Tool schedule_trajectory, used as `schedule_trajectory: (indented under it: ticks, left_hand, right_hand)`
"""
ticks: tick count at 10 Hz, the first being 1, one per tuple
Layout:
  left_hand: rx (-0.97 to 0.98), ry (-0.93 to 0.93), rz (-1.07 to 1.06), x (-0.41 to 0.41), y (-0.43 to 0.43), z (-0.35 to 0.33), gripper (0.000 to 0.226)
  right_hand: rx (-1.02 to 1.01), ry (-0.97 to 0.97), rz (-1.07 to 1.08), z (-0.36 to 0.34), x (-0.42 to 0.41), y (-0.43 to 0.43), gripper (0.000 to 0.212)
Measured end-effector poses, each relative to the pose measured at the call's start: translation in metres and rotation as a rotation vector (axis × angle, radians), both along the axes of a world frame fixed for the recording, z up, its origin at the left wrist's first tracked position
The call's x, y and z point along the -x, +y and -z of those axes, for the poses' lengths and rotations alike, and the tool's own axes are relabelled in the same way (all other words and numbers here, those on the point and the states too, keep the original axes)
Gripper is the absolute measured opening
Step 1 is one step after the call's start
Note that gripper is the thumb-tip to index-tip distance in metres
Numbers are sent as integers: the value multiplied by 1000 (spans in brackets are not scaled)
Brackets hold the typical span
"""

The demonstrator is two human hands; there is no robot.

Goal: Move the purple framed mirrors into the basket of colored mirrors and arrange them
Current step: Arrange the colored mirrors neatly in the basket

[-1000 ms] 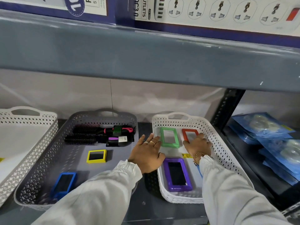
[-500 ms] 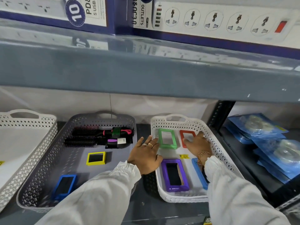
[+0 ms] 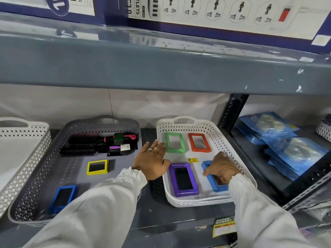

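Note:
A purple framed mirror (image 3: 183, 179) lies flat in the front left of the white basket (image 3: 198, 202). Behind it in the same basket lie a green framed mirror (image 3: 175, 142) and an orange framed mirror (image 3: 199, 142). A blue framed mirror (image 3: 213, 183) lies at the front right. My right hand (image 3: 219, 165) rests on the blue mirror, fingers curled over its far end and left edge. My left hand (image 3: 153, 161) lies flat on the basket's left rim, fingertips touching the green mirror's frame.
A grey basket (image 3: 35, 176) to the left holds hairbrushes (image 3: 100, 144), a yellow framed mirror (image 3: 97, 167) and a blue framed mirror (image 3: 62, 197). Another white basket (image 3: 21, 140) stands far left. Blue packets (image 3: 290, 149) lie right of the shelf post. A grey shelf (image 3: 161, 68) overhangs.
My right hand has drawn back from the orange mirror to the blue mirror at the front right. My left hand has stayed on the basket's rim.

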State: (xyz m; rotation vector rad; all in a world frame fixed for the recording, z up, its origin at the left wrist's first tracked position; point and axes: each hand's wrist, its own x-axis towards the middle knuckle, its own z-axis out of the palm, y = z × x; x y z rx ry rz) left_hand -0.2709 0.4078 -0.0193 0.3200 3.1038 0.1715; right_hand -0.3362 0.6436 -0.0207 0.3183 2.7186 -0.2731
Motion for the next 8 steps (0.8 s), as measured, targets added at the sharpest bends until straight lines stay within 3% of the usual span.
schedule_trajectory:
  ticks: [8]
  left_hand:
    - [-44,54,-13,-6,-5,-5,57]
  right_hand:
    - [22,171,-53,-44,-31,-35,88]
